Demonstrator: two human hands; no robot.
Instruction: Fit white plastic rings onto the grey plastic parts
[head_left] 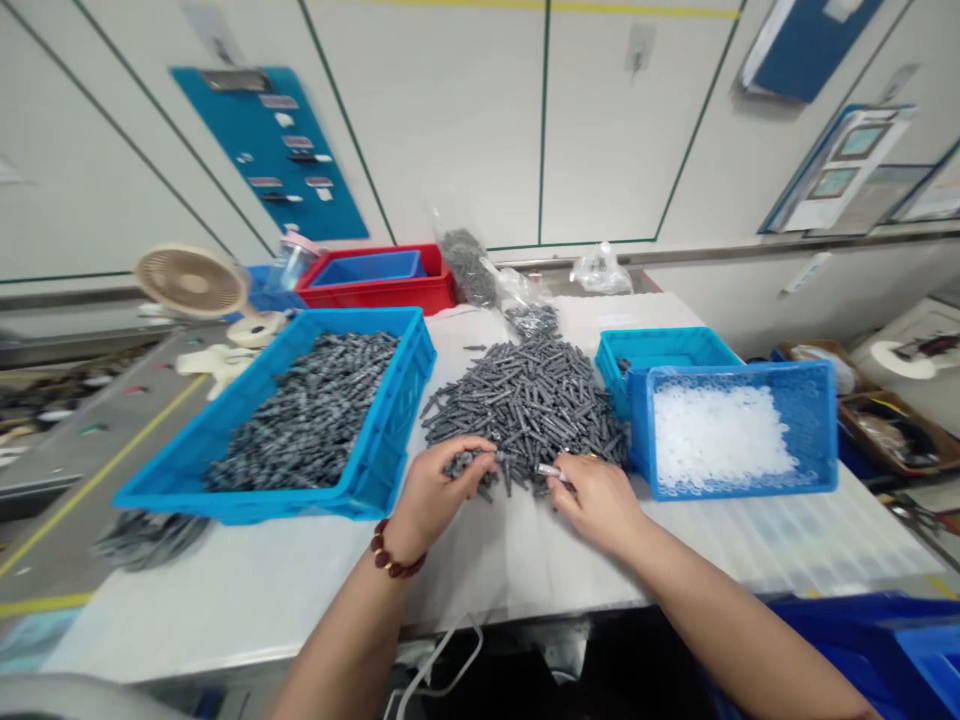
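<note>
Piece-by-piece handling seems the step in hand, at the six o'clock edge of the gray pile (525, 395) on the counter (480, 585). The left hand (439, 487) appears pinched on a gray piece (501, 456); the right hand (598, 497) pinches a pale piece (551, 470). A blue box (816, 430) sits at four o'clock from the pile. The next move probably calls for steady fingertips.
</note>
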